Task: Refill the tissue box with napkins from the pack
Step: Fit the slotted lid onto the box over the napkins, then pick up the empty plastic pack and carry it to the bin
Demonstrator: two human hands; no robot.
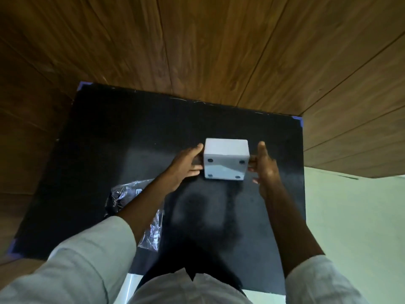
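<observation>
A white tissue box (225, 157) sits near the middle of the black table (122, 137), tipped so its underside with dark round feet faces me. My left hand (186, 167) grips its left side, thumb and fingers against the box. My right hand (266, 166) presses its right side with fingers extended. A crumpled clear plastic napkin pack (133, 207) lies on the table at the near left, partly hidden under my left forearm. No napkins are visible.
Wood-panelled walls (197, 44) border the table at the back and both sides. Blue tape marks the table corners (299, 119). A pale green floor (350, 216) lies to the right of the table.
</observation>
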